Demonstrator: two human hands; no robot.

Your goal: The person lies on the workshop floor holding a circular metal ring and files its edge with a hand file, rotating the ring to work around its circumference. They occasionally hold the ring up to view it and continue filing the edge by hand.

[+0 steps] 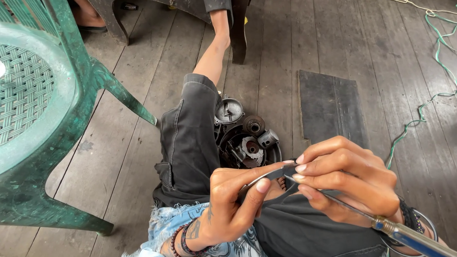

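Weathered plank floor [274, 52] carries engine parts [246, 140], a dark board [329, 105], green cord [440, 61]

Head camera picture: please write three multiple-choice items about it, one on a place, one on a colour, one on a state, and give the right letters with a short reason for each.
1. Where do the metal engine parts lie?
A. on the wooden floor beside the person's leg
B. on the chair seat
C. on the dark board

2. What colour is the plastic chair?
A. red
B. green
C. white

3. What is the right hand doing?
A. resting open on the floor
B. holding a cord
C. gripping a screwdriver, its tip at the small metal piece that the left hand pinches

Answers:
1 A, the parts sit on the floorboards next to the dark shorts.
2 B, its seat and legs are green.
3 C, the fingers close around the shaft, and the blue handle sticks out behind.
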